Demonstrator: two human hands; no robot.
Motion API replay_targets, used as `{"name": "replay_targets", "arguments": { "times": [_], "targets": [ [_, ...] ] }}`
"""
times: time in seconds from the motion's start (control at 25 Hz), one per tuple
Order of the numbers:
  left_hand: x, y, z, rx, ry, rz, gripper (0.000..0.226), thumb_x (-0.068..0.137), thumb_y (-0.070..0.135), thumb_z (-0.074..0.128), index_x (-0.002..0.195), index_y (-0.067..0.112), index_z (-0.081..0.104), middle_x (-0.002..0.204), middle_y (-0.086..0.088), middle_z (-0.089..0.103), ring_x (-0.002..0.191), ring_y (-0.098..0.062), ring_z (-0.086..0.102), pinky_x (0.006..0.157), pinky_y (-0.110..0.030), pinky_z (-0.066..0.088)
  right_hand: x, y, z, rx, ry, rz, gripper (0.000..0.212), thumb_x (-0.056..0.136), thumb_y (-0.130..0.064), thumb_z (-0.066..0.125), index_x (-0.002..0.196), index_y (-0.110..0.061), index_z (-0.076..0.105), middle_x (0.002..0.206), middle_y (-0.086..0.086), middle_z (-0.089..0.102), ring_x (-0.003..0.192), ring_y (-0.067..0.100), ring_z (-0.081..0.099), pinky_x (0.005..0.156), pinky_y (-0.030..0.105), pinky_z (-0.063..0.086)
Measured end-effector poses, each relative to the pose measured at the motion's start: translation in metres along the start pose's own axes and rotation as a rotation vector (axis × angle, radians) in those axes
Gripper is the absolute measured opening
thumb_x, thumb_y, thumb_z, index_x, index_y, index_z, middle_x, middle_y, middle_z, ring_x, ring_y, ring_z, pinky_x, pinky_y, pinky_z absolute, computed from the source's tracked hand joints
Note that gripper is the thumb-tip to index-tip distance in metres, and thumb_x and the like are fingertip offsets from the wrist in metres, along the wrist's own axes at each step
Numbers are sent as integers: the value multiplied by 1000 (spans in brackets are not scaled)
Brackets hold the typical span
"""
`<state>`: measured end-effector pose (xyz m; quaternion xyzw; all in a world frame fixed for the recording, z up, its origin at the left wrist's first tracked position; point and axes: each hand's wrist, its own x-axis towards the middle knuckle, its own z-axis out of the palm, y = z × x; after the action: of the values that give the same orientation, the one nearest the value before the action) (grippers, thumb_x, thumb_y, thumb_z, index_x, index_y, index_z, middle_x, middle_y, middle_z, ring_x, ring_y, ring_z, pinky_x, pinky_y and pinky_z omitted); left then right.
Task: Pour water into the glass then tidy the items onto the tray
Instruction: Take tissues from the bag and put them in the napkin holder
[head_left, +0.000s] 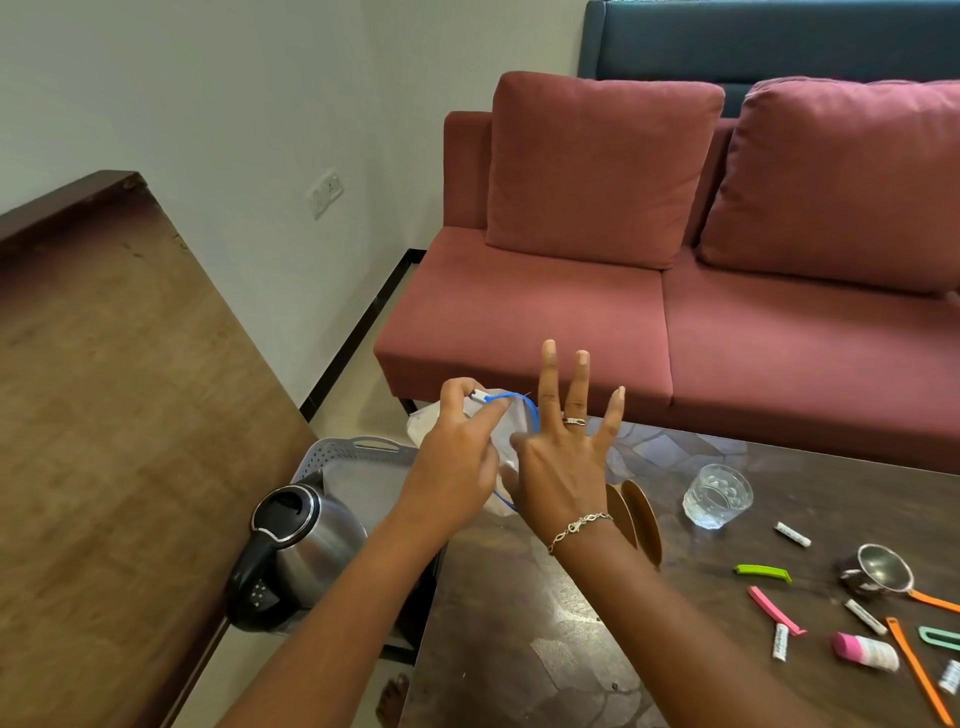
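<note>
at the near right edge of the dark table (519, 649), small stuff lies scattered: a pink-capped tube (865, 651), an orange stick (914, 670), a pink clip (775, 610), a green clip (763, 572), a few white sachets (792, 534) and a metal strainer (885, 569) w/ an orange handle sitting on a dark cup. near left, a steel kettle (298, 553) w/ black lid & handle sits at the front of the grey tray (363, 452), which is just off the table's left end, beside a wooden desk (104, 389).

further in, two brown discs (641, 519) stand on edge just right of the right wrist, which wears a chain bracelet. the glass (718, 496) stands upright on the table, right of the discs and apart from both hands; it looks clear, water level can't be told.

mid frame, both hands are up over the table's far left corner. left hand (457, 457) is pinched shut, thumb & fingers gripping the white end of a blue cord (511, 400) on a whitish plastic bag (498, 431). right hand (558, 467) is open, fingers spread wide & pointing up, ring on one finger; its palm side is against the bag, but whether the thumb grips can't be told.

beyond, a red sofa (675, 286) w/ two cushions, then the white wall w/ a socket (326, 195).
</note>
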<state>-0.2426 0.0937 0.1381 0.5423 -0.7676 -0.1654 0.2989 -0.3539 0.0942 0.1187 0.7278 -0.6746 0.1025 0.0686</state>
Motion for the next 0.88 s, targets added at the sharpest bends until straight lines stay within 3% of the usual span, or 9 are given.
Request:
{"name": "replay_targets", "arguments": {
  "times": [0.12,0.2,0.28,0.48,0.56,0.64,0.72,0.88],
  "targets": [
    [0,-5,-4,21,4,-33,39,83,-9,47,118,3,57,124,-16,37,84,-28,57,72,-39,56,1,0,6,87,-8,-53,17,71,-19,69,55,-18,63,153,11,0,137,38,-13,105,70,6],
    [1,-12,-4,64,-16,-102,35,86,-5,47,118,5,57,126,-14,36,84,-26,56,75,-36,52,3,2,7,180,-60,-58,14,79,-18,60,66,-15,66,155,6,-9,134,32,-26,107,66,0],
    [3,-18,-3,100,-66,-180,26,92,4,45,115,5,57,128,-13,34,90,-29,57,81,-40,50,4,5,6,255,-119,-63,15,83,-21,55,75,-15,67,157,2,-5,135,24,-28,110,63,0],
    [3,-27,5,176,-177,-225,25,97,21,37,113,10,53,122,-11,34,90,-32,56,81,-48,49,2,18,-11,506,-201,-37,13,82,-21,58,78,-14,68,147,0,38,142,15,18,114,45,12],
    [2,-30,7,176,-185,-221,25,97,17,39,115,11,54,118,-11,36,90,-31,55,81,-47,49,2,25,-19,584,-174,-27,11,80,-17,59,79,-10,68,127,4,59,131,17,42,110,39,27],
    [2,-33,8,178,-189,-218,25,96,16,41,115,11,55,115,-10,37,91,-30,54,80,-44,49,2,32,-29,635,-109,14,10,80,-16,61,80,-9,68,100,5,71,104,20,62,89,32,45],
    [1,-34,8,177,-173,-208,24,96,22,43,112,10,57,109,-9,38,88,-29,54,76,-42,49,6,39,-41,684,-76,78,8,79,-17,63,79,-12,70,84,2,72,83,19,65,72,28,47],
    [-1,-34,5,176,-120,-191,28,92,33,51,106,12,63,94,-2,35,80,-24,51,66,-35,44,17,58,-60,922,-53,138,10,77,-9,67,68,-13,66,63,-2,63,61,11,57,66,30,49]
  ]
}}
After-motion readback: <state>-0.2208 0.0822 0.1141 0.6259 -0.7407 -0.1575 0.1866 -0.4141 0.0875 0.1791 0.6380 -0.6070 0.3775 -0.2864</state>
